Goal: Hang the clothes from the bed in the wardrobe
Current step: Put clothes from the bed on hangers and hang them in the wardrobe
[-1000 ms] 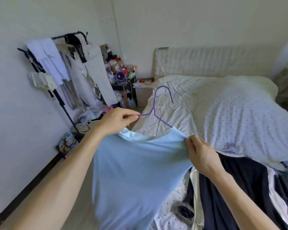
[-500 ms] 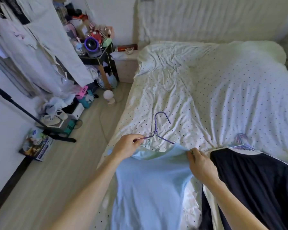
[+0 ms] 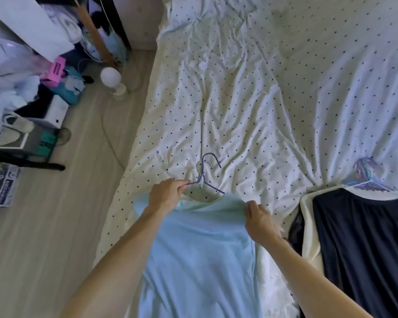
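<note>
A light blue shirt (image 3: 200, 253) lies spread over the near edge of the bed (image 3: 262, 99). A purple wire hanger (image 3: 206, 173) pokes out of its neck, hook pointing up the bed. My left hand (image 3: 167, 196) pinches the hanger's left arm at the shirt's collar. My right hand (image 3: 261, 220) grips the shirt's right shoulder fabric. To the right, a dark navy garment (image 3: 363, 244) lies on the bed with a bundle of coloured hangers (image 3: 365, 177) at its top.
The dotted white sheet covers the bed. On the wooden floor (image 3: 44, 237) to the left are a small white round lamp (image 3: 112, 79), a cable, boxes, a pink item (image 3: 55, 71), a magazine (image 3: 2, 187) and the clothes rack's black foot (image 3: 25, 165) under hanging white garments.
The view has tilted down from the room to the bed. Shirt and hanger have come down from mid-air onto the bed's near edge, with both hands keeping their hold.
</note>
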Demonstrator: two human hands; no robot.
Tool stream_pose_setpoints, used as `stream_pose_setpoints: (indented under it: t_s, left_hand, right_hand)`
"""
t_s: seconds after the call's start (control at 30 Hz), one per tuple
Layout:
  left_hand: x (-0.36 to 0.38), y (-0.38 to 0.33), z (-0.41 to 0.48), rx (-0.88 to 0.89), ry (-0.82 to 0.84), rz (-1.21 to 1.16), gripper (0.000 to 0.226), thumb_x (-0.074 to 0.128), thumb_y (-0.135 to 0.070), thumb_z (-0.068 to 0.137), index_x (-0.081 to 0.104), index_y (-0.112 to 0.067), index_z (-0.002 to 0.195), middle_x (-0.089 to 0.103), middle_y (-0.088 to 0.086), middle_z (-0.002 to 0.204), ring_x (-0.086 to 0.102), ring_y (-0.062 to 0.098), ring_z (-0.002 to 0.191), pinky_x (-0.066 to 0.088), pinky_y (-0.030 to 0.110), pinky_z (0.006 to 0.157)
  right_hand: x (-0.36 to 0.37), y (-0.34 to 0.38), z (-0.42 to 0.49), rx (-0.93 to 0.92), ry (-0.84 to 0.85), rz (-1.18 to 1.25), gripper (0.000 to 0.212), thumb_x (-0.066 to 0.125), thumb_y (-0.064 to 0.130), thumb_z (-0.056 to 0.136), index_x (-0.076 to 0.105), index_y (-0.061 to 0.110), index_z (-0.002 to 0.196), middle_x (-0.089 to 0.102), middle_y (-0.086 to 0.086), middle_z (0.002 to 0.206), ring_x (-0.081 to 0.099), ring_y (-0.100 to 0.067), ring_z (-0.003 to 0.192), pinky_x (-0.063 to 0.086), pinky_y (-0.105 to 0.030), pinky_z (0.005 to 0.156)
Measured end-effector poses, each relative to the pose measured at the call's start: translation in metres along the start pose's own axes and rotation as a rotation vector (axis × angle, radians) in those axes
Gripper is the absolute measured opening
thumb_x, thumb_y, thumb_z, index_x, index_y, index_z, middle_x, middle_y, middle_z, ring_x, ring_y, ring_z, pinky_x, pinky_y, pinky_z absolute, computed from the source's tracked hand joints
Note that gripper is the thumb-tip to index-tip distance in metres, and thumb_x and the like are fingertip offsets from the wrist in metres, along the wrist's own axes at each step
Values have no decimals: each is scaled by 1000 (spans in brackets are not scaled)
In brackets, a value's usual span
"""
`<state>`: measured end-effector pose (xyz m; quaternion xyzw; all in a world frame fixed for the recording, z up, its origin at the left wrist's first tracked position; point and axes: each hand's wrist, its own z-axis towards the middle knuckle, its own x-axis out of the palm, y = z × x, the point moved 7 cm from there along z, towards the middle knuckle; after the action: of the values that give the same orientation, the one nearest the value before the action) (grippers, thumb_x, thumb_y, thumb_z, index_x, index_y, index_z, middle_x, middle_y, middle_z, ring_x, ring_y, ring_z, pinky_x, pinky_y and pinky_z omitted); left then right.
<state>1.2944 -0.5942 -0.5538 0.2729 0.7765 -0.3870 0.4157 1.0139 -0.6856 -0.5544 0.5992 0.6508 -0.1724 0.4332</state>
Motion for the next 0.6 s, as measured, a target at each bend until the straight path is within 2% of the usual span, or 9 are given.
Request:
stream_pose_setpoints:
  t_s: [0.03, 0.1, 0.17, 0.2, 0.3, 0.4, 0.5, 0.6]
  left_hand:
    - [11, 5, 9, 8, -24, 39, 32, 45, -34, 104, 61, -42, 130, 67, 2, 100, 62, 30, 97, 44, 37, 76]
    - [38, 13, 22, 1, -47, 143, 39, 44, -31, 103, 50, -41, 141, 67, 3, 107, 59, 31, 103, 43, 40, 81]
    - [65, 22, 22, -57, -23, 211, 42, 49, -30, 100, 49, -37, 142, 66, 2, 116, 59, 32, 107, 41, 42, 88]
    - [76, 26, 19, -72, -30, 209, 42, 56, -29, 97, 53, -35, 138, 66, 3, 115, 60, 33, 105, 41, 43, 90]
    - [90, 36, 14, -64, -76, 237, 44, 66, -20, 89, 60, -33, 130, 68, 1, 105, 62, 31, 97, 43, 44, 86]
    - [87, 38, 16, -56, -51, 228, 45, 58, -23, 94, 54, -32, 137, 66, 2, 119, 59, 29, 112, 39, 47, 94]
    - [82, 35, 5, -129, 88, 269, 51, 39, -37, 102, 31, -35, 152, 42, 1, 150, 37, 23, 138, 20, 54, 112]
    - [67, 11, -23, -95, 216, 365, 59, 34, -39, 103, 14, -33, 158, 14, 2, 165, 15, 22, 150, 11, 56, 119]
  right_hand:
    - [11, 0, 9, -14, -7, 12, 37, 33, 28, 104, 43, 21, 138, 51, -13, 135, 49, -36, 118, 42, -43, 95]
    - [34, -1, 24, -55, -29, 17, 61, 42, 32, 99, 23, 20, 156, 26, -14, 160, 28, -37, 142, 24, -46, 115]
    - [58, -8, 27, -46, -18, 42, 74, 43, 40, 97, 7, 24, 160, 0, -10, 167, 6, -35, 152, 9, -50, 121]
    - [70, -14, 26, -32, -12, 46, 75, 39, 46, 97, 4, 25, 160, -5, -9, 167, 1, -35, 152, 7, -53, 121]
    - [90, -23, 20, -43, 12, -10, 77, 17, 61, 93, -3, 26, 159, -11, -9, 166, -4, -36, 153, 9, -55, 122]
    - [90, -26, 17, -41, 68, -61, 71, 23, 52, 101, -13, 29, 157, -20, -4, 165, -11, -32, 153, 4, -51, 122]
    - [63, -25, -7, -71, -27, -31, 77, 15, 58, 93, -4, 23, 159, -9, -5, 167, -6, -30, 153, 3, -45, 123]
    - [37, -35, -47, -92, -44, 31, 80, 16, 57, 91, 17, 15, 159, 9, -6, 166, 5, -22, 154, 8, -36, 125]
